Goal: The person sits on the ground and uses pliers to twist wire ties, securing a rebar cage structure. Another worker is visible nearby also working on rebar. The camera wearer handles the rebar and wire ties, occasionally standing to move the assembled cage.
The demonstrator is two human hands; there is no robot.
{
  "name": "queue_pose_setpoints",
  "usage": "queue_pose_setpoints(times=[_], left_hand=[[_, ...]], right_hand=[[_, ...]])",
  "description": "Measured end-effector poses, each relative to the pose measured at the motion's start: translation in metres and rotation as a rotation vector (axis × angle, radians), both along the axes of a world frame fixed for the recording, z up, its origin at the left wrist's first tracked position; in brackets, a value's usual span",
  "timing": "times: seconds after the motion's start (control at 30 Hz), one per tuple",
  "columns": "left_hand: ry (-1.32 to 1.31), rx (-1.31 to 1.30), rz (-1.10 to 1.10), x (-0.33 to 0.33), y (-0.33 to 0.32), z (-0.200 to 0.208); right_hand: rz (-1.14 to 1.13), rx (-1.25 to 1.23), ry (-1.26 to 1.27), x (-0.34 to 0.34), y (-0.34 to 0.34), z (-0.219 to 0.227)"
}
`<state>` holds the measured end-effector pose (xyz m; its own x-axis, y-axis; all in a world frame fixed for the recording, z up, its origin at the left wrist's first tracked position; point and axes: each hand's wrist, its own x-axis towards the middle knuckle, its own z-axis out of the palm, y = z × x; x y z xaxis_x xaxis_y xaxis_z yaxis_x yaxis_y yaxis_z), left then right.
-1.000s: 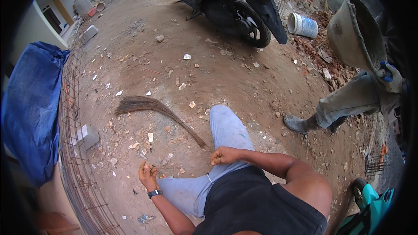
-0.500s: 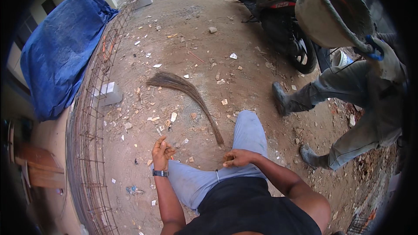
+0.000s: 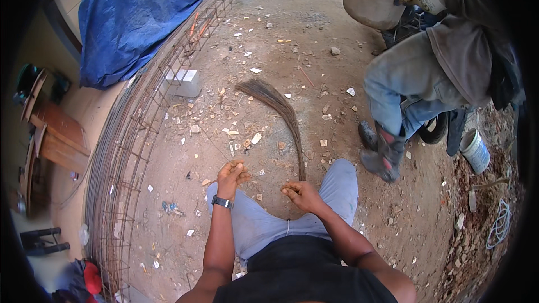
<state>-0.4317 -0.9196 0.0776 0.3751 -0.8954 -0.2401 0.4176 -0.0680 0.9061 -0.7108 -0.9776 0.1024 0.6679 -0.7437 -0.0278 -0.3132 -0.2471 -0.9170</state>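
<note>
My left hand, with a dark watch on its wrist, is raised above my left knee, fingers curled together. A thin dark strand runs up and left from near its fingertips; whether the hand grips it I cannot tell. My right hand is between my knees, thumb and fingers closed; anything in them is too small to make out. Just beyond it lies a stick broom on the dirt ground, its narrow end close to my right hand and its bristles fanned toward the far left.
A co-worker in gloves and boots carries a big grey tub at the right. Rebar cages, a pale block and a blue tarp line the left. A white bucket stands right. Tile shards litter the ground.
The co-worker has stepped forward with the tub, now in front of the motorbike. My view has turned left. My right hand has lifted slightly off my thigh; the broom stays lying there.
</note>
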Motion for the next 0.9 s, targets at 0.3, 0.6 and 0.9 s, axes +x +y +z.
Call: queue_pose_setpoints(times=[0.3, 0.6, 0.9], left_hand=[[-0.113, 0.107, 0.248, 0.037, 0.033, -0.034], [0.384, -0.041, 0.640, 0.034, 0.022, -0.023], [0.290, 0.019, 0.410, 0.039, 0.037, -0.018]], right_hand=[[0.310, -0.206, 0.635, -0.063, 0.014, -0.022], [-0.146, -0.189, 0.378, -0.049, 0.001, 0.008], [0.092, 0.019, 0.191, -0.079, 0.000, 0.003]])
